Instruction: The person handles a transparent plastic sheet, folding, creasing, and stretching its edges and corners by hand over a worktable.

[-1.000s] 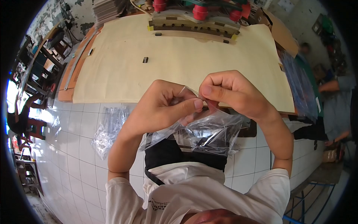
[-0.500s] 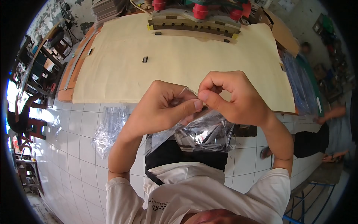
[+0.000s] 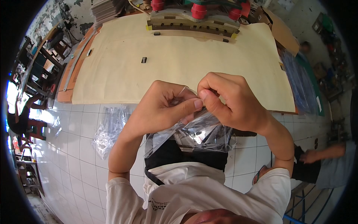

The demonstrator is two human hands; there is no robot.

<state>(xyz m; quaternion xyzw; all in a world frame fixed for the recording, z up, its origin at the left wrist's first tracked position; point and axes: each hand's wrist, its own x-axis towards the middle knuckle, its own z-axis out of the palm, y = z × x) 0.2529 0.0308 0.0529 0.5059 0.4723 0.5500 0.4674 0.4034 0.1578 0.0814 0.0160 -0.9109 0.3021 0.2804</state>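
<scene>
Both hands meet over my lap at a clear plastic sheet or bag [image 3: 209, 130], whose exact form I cannot make out. My left hand [image 3: 164, 106] is closed, with the thumb pressing the plastic against the fingers. My right hand [image 3: 231, 99] pinches at the plastic's edge, thumb against index finger, touching the left fingertips. The clear plastic hangs below the hands, crumpled and shiny, over my dark trousers. What lies right between the fingertips is mostly hidden.
A table [image 3: 119, 78] covered in cream paper lies in front, with a small black block [image 3: 144, 59] on it. Behind stands a machine with red parts [image 3: 198, 11]. Crumpled clear plastic [image 3: 112, 130] is at left, stacked plastic sheets [image 3: 298, 82] at right. A co-worker's arm [image 3: 324, 153] shows at right.
My right hand has turned slightly, its fingers curling closer at the plastic's edge. My left hand has hardly moved. At right, the co-worker has shifted nearer the bottom of the view.
</scene>
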